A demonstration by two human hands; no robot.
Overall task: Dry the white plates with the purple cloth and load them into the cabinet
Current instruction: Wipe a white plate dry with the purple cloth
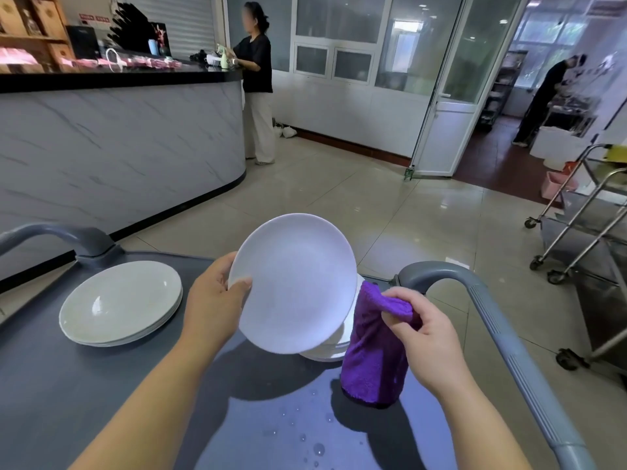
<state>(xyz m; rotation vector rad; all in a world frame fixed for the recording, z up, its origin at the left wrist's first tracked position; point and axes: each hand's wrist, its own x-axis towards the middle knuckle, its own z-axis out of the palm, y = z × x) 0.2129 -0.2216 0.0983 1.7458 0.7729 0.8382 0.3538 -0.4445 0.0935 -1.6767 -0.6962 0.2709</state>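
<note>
From the head view, you've got one plate [293, 283] lifted and tilted towards you, so the step in hand looks like the wipe itself. The cloth [373, 351] is only dangling right now, its bottom edge resting on the worktop [68, 385]. I'd bunch it into your palm first so you get a proper pad. Then sweep the face, run round the rim and flip to do the back. Keep the plate over the worktop while you rub. There are water drops [319, 449] on the surface below the plate, so don't set a dried plate back down there.

Your left hand [213, 296] grips the plate's left rim, thumb lying on the face and fingers wrapped behind. That's a decent hold, but rubbing on the far side will lever against it, so brace the back with those fingers.

Your right hand [420, 334], just right of the plate, pinches the cloth's top edge between thumb and curled fingers. The cloth hangs just beside the plate's right rim, and I can't tell if they touch.

Right under the plate sits a stack [329, 351] of more white plates. Well to its left is another pile [120, 301] of deeper, greyish ones. No cabinet in view, so loading looks a way off.
</note>
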